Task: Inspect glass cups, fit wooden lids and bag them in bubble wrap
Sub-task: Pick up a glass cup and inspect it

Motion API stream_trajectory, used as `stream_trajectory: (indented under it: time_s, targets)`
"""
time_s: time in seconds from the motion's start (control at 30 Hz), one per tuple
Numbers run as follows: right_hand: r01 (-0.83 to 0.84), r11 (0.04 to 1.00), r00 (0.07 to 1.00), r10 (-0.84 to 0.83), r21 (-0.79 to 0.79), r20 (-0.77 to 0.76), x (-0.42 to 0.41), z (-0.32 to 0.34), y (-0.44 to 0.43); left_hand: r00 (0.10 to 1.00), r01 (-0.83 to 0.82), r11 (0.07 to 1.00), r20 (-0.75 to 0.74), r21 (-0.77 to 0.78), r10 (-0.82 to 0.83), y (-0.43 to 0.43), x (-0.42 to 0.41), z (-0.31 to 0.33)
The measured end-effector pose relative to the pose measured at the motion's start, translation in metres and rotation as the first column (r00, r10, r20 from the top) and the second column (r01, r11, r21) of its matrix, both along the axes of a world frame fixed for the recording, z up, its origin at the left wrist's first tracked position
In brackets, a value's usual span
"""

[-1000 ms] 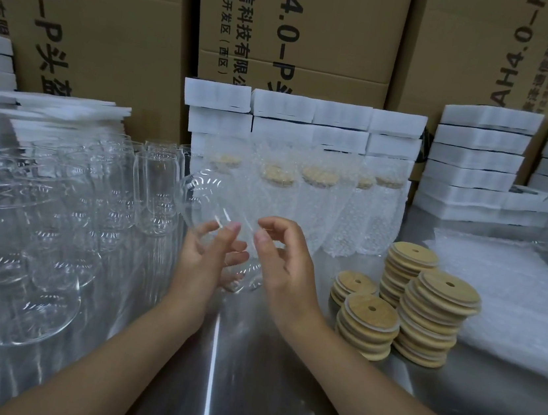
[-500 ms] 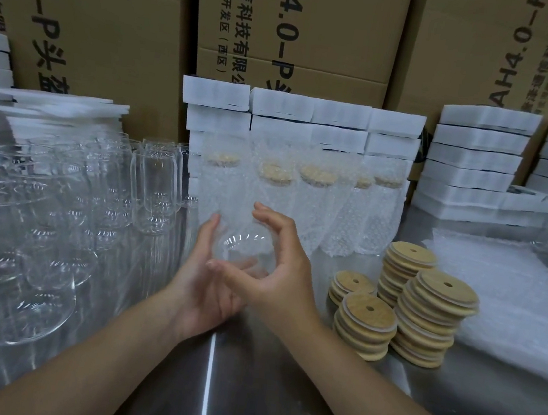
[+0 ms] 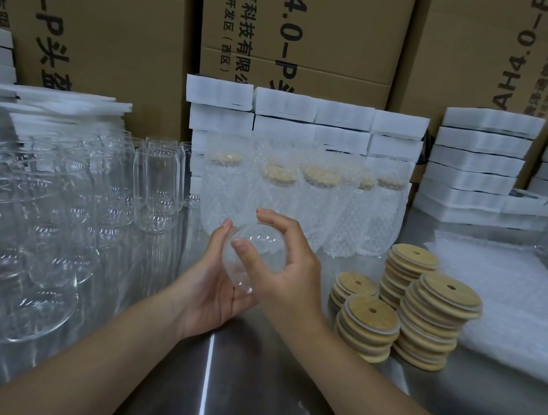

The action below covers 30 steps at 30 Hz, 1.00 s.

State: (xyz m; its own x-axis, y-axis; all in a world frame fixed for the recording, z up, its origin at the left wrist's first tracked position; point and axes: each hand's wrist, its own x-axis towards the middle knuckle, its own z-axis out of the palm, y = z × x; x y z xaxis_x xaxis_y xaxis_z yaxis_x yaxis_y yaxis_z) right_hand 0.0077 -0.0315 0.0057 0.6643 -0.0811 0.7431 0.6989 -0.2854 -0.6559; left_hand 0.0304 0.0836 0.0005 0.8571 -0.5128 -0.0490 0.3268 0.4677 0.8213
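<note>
Above the shiny steel desk (image 3: 243, 393), both hands, left (image 3: 217, 290) and right (image 3: 288, 278), gripped one clear round glass cup (image 3: 252, 256), tilted, left of the stacked round wooden lids (image 3: 425, 308).

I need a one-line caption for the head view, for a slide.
The left hand and right hand hold a glass cup over the steel table, wooden lids stacked beside, bagged cups behind.
</note>
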Motion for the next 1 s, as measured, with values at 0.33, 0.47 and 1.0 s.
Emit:
stream_trajectory:
  time_s: [0.33,0.47,1.0]
  targets:
    - [-0.043,0.995,0.999,0.043,0.086,0.005,0.004,-0.001,-0.001,0.998,-0.063,0.996,0.017,0.064,0.062,-0.002,0.003,-0.006]
    - [-0.019,0.983,0.990,0.044,0.184,-0.132,0.005,0.004,-0.007,0.989,-0.141,0.984,0.069,0.107,0.134,-0.011,-0.001,-0.010]
    - [-0.142,0.894,0.804,0.355,0.425,-0.477,0.019,0.005,-0.007,0.869,-0.399,0.878,0.415,0.263,0.270,-0.006,0.004,-0.011]
